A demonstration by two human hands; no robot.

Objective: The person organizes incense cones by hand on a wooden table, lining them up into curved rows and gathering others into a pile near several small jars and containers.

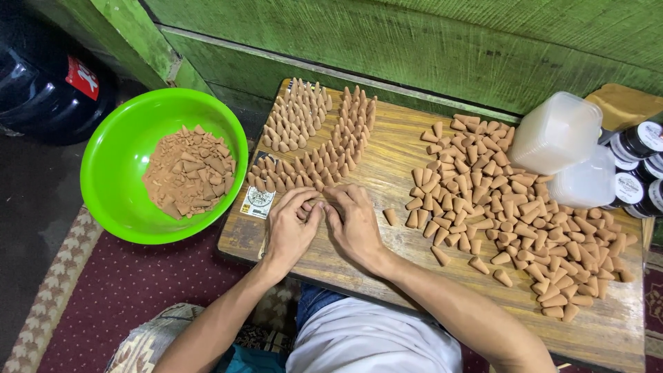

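My left hand (pixel 290 226) and my right hand (pixel 353 222) rest side by side on a low wooden board (pixel 359 273), fingertips together at the near end of rows of upright brown cones (pixel 314 141). The fingers pinch at a cone between them, but what each hand grips is hidden. A loose heap of lying brown cones (pixel 514 207) spreads over the right half of the board, close to my right hand.
A bright green bowl (pixel 114 183) holding broken brown pieces (pixel 190 171) sits left of the board. Stacked clear plastic containers (pixel 556 131) and dark jars with white lids (pixel 639 169) stand at the right. A green wooden wall (pixel 414 41) runs behind. A patterned rug (pixel 117 290) lies below.
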